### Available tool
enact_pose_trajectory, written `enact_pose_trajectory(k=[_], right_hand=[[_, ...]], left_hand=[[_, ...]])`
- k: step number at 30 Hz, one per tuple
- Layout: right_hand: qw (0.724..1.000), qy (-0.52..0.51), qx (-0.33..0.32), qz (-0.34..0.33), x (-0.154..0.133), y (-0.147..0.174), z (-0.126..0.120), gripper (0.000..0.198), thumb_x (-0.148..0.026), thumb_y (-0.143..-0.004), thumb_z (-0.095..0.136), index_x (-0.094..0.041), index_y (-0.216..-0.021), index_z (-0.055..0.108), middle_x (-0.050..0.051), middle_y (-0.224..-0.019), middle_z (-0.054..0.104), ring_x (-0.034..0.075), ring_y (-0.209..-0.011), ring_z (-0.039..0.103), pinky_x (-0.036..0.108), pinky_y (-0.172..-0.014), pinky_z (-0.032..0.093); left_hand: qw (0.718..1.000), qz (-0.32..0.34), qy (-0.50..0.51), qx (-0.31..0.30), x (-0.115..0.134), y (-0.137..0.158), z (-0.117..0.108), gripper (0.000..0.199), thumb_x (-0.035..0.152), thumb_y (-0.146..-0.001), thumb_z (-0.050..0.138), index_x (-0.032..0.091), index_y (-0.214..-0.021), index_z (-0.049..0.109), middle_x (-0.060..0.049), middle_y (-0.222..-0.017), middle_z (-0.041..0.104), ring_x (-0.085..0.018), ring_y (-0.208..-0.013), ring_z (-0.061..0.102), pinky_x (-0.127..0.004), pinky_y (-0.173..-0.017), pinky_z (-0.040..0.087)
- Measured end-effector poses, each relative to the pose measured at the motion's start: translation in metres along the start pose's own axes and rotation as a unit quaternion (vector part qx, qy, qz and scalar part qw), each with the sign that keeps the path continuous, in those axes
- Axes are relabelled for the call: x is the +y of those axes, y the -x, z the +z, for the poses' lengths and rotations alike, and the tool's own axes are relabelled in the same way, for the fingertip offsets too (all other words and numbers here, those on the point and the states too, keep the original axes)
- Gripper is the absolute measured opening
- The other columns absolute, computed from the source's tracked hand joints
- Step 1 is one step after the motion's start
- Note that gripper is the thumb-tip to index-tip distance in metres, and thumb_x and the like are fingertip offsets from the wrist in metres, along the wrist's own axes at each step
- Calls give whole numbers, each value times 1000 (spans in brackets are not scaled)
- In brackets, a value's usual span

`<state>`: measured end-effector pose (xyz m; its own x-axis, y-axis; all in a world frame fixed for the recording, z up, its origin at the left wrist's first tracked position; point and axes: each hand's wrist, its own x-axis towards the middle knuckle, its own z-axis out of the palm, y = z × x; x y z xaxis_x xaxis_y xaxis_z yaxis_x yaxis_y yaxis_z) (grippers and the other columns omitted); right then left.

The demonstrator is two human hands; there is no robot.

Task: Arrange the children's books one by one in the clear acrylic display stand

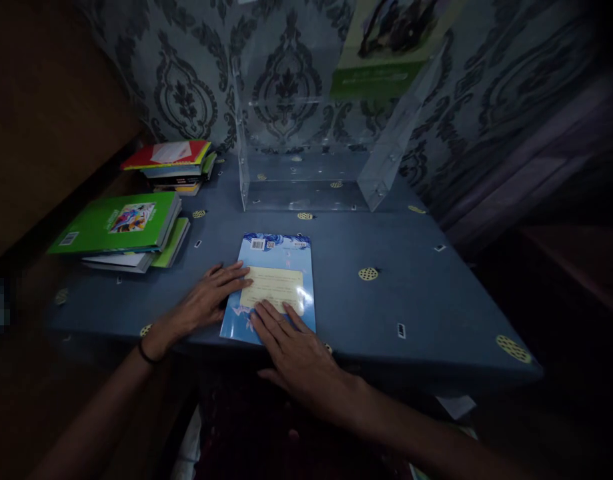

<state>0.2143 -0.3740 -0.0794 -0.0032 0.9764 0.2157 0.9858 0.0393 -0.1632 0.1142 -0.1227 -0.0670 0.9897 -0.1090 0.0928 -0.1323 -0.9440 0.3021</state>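
Observation:
A blue book [279,257] with a pale yellow text panel and barcodes near its top edge lies flat at the front edge of the table. Its barcode side faces up. My left hand [209,297] rests at the book's left edge, fingertips on the cover and fingers stretched out; its thumb is partly hidden. Flat on the lower part of the cover lies my right hand [291,343], with the fingers extended and the thumb out over the table's front edge. Neither hand grips the book.
A clear acrylic rack [301,195] stands at the back, with a green and yellow book [376,77] in its upper right. Left on the patterned tablecloth [406,293] are a stack topped by a green book [96,223] and another topped by a red book [136,157]. Wallpaper rises behind.

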Motion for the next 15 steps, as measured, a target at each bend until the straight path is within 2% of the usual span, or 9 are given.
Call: enact_pose_trajectory(k=[4,7,10,13,15], right_hand=[[1000,-3,0,3,2,11,-3,74,-29,-92,64,-8,-154,30,16,-160,35,27,-152,26,49,-124,28],[1000,-2,-7,0,3,15,-5,72,-25,-93,63,-9,-155,29,15,-161,35,27,-151,27,50,-123,31],[1000,-2,-9,-8,3,14,-5,70,-25,-93,61,-8,-154,31,16,-159,38,28,-149,31,52,-120,35],[1000,-5,-3,-12,4,15,-6,68,-23,-94,59,-8,-154,31,16,-160,35,28,-150,31,51,-121,35],[1000,-7,-3,-10,4,15,-7,68,-22,-94,59,-8,-155,30,16,-161,34,28,-150,31,50,-121,34]], left_hand=[[999,1,-20,-42,8,2,-12,54,34,-97,56,23,-148,43,-12,-160,39,-25,-152,28,-52,-120,30],[994,-1,-37,-105,12,8,-32,61,29,-98,53,29,-155,30,-7,-164,31,-25,-153,23,-54,-121,26],[988,-5,-38,-150,6,2,-50,55,27,-102,44,36,-154,30,-1,-162,35,-22,-152,28,-53,-122,24],[991,-26,-20,-133,-5,-30,-52,49,40,-103,39,30,-152,37,-3,-158,43,-21,-149,33,-43,-121,31],[996,-59,-16,-71,-12,-62,-43,54,46,-104,32,23,-153,36,-7,-160,40,-22,-151,31,-41,-121,31]])
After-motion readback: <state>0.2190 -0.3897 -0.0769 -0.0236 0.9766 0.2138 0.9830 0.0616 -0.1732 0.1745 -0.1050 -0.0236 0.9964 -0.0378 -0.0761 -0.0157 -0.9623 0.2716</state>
